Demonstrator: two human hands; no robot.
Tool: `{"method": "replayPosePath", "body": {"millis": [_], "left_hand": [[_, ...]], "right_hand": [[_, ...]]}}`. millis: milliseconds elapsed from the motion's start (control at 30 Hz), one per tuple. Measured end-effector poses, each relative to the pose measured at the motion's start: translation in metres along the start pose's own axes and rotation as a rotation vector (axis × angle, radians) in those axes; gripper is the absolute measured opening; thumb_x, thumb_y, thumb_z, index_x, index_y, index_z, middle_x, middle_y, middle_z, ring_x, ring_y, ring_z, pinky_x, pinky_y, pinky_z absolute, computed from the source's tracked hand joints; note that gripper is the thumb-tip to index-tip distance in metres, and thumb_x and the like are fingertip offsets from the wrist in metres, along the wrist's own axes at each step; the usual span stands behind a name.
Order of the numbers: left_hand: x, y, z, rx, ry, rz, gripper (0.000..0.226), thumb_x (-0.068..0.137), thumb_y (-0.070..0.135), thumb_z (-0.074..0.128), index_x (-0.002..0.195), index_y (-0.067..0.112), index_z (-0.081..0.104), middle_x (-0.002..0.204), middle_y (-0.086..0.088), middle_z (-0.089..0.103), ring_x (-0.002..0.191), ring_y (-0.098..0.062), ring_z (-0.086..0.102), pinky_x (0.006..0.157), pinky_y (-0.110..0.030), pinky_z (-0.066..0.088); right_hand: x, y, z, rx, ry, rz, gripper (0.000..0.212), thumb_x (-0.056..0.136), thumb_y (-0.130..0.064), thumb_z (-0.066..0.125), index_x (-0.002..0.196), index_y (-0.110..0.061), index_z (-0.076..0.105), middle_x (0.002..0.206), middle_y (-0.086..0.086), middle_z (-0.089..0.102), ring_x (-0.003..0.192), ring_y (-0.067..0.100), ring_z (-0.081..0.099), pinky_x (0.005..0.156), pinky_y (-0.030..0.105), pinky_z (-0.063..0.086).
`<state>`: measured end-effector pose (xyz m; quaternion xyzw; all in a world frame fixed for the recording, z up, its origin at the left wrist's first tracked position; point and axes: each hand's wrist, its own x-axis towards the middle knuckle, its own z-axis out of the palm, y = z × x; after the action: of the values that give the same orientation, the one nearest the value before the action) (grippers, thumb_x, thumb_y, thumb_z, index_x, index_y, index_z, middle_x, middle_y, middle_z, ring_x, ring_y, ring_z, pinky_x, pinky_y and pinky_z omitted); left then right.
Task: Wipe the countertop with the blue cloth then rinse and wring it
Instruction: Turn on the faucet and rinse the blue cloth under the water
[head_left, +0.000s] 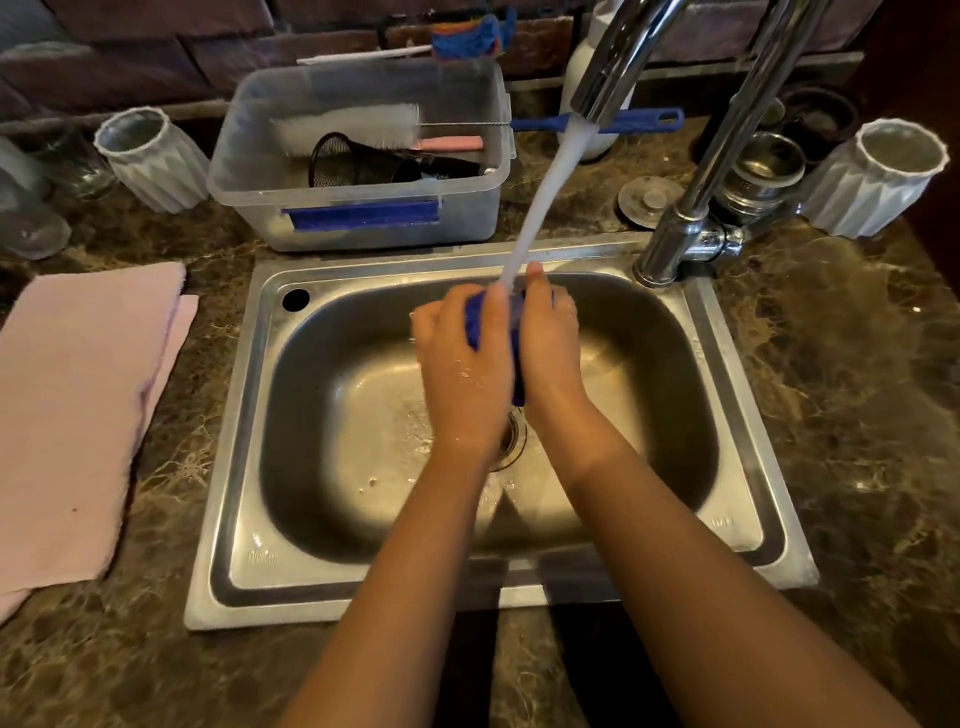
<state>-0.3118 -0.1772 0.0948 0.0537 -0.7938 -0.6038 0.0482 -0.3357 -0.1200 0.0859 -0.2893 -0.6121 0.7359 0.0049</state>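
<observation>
The bunched, wet dark-blue cloth (474, 325) is held upright over the stainless steel sink (737, 467), its long axis running up toward the falling water stream (540, 208). It is clasped between the left hand (462, 358) and right hand (550, 343), equally near, ready for twisting.

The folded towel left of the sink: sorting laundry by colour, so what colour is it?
Pale pink towel, plain, seen in the head view.

Stainless steel sink basin (322, 415) open at left and near; chrome tap (691, 208) and clear plastic tub (363, 228) obstruct far side.
</observation>
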Motion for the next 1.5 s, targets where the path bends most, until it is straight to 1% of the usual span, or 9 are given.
{"method": "replayPosePath", "body": {"millis": [100, 233, 333, 433, 567, 800, 1033, 1267, 1500], "left_hand": [[-0.004, -0.003, 0.009, 0.118, 0.009, 0.107, 0.019, 0.094, 0.034, 0.047, 0.106, 0.021, 0.055, 0.108, 0.004, 0.043, 0.086, -0.002, 0.052, 0.068, 0.001, 0.041], [0.018, -0.012, -0.001, 0.037, -0.076, -0.007, 0.023, 0.095, 0.034, 0.046, 0.093, 0.015, 0.059, 0.088, -0.003, 0.062, 0.079, -0.012, 0.061, 0.067, -0.02, 0.048], [0.028, -0.023, -0.003, -0.045, -0.133, -0.341, 0.021, 0.096, 0.029, 0.047, 0.086, 0.017, 0.061, 0.075, -0.001, 0.061, 0.073, -0.013, 0.061, 0.069, -0.027, 0.05], [0.03, -0.019, -0.009, -0.283, -0.165, -0.703, 0.018, 0.094, 0.026, 0.05, 0.093, 0.012, 0.061, 0.077, -0.004, 0.062, 0.07, -0.014, 0.061, 0.067, -0.028, 0.051], [0.02, -0.02, -0.016, -0.389, -0.108, -0.383, 0.013, 0.094, 0.018, 0.051, 0.096, 0.015, 0.064, 0.092, -0.007, 0.068, 0.084, -0.016, 0.066, 0.074, -0.029, 0.053], [-0.008, -0.011, 0.006, -0.036, 0.017, 0.16, 0.011, 0.092, 0.026, 0.053, 0.102, 0.024, 0.056, 0.104, 0.001, 0.058, 0.096, -0.009, 0.057, 0.08, -0.015, 0.048], [0.018, -0.009, 0.002, -0.003, -0.051, -0.09, 0.021, 0.097, 0.027, 0.044, 0.095, 0.015, 0.061, 0.081, 0.002, 0.062, 0.075, -0.009, 0.061, 0.064, -0.013, 0.049], [0.028, -0.003, -0.008, -0.388, -0.182, -0.771, 0.019, 0.094, 0.03, 0.05, 0.095, 0.015, 0.061, 0.077, -0.004, 0.064, 0.071, -0.014, 0.063, 0.063, -0.028, 0.052], [-0.001, -0.013, 0.005, -0.128, -0.121, -0.072, 0.017, 0.095, 0.026, 0.047, 0.11, 0.022, 0.055, 0.112, -0.006, 0.056, 0.096, -0.009, 0.057, 0.083, -0.018, 0.049]], "right_hand": [[0.001, 0.007, 0.002, 0.13, -0.143, 0.072, 0.037, 0.089, -0.056, 0.038, 0.092, -0.025, 0.058, 0.084, 0.002, 0.06, 0.084, 0.017, 0.059, 0.089, 0.041, 0.048], [-0.011, 0.02, 0.003, -0.035, -0.116, -0.035, 0.033, 0.091, -0.052, 0.039, 0.094, -0.028, 0.061, 0.09, 0.004, 0.067, 0.086, 0.016, 0.065, 0.082, 0.038, 0.055], [-0.024, 0.023, -0.002, -0.215, -0.036, -0.198, 0.026, 0.095, -0.04, 0.042, 0.088, -0.022, 0.058, 0.073, -0.006, 0.061, 0.067, 0.006, 0.06, 0.057, 0.007, 0.045], [-0.031, 0.027, -0.005, -0.282, -0.031, -0.308, 0.007, 0.094, -0.027, 0.048, 0.092, -0.02, 0.049, 0.077, -0.011, 0.053, 0.07, 0.006, 0.057, 0.057, 0.007, 0.045], [-0.021, 0.017, -0.012, 0.176, -0.045, -0.187, 0.043, 0.083, -0.004, 0.061, 0.115, -0.023, 0.041, 0.104, -0.003, 0.054, 0.092, 0.013, 0.062, 0.075, 0.023, 0.055], [-0.004, 0.015, -0.001, 0.252, -0.169, 0.081, 0.032, 0.096, -0.039, 0.04, 0.104, -0.015, 0.059, 0.087, 0.005, 0.062, 0.086, 0.017, 0.062, 0.08, 0.033, 0.05], [-0.017, 0.014, 0.002, -0.197, 0.075, -0.217, 0.019, 0.092, -0.038, 0.048, 0.077, -0.03, 0.056, 0.074, -0.007, 0.061, 0.073, 0.01, 0.061, 0.069, 0.026, 0.051], [-0.034, 0.021, -0.005, -0.231, 0.054, -0.422, 0.009, 0.09, -0.02, 0.055, 0.093, -0.02, 0.047, 0.082, -0.008, 0.055, 0.075, 0.008, 0.059, 0.063, 0.016, 0.05], [-0.002, 0.004, -0.01, 0.216, -0.113, 0.238, 0.028, 0.097, -0.034, 0.038, 0.1, -0.014, 0.058, 0.092, 0.009, 0.063, 0.082, 0.017, 0.062, 0.079, 0.032, 0.051]]}}
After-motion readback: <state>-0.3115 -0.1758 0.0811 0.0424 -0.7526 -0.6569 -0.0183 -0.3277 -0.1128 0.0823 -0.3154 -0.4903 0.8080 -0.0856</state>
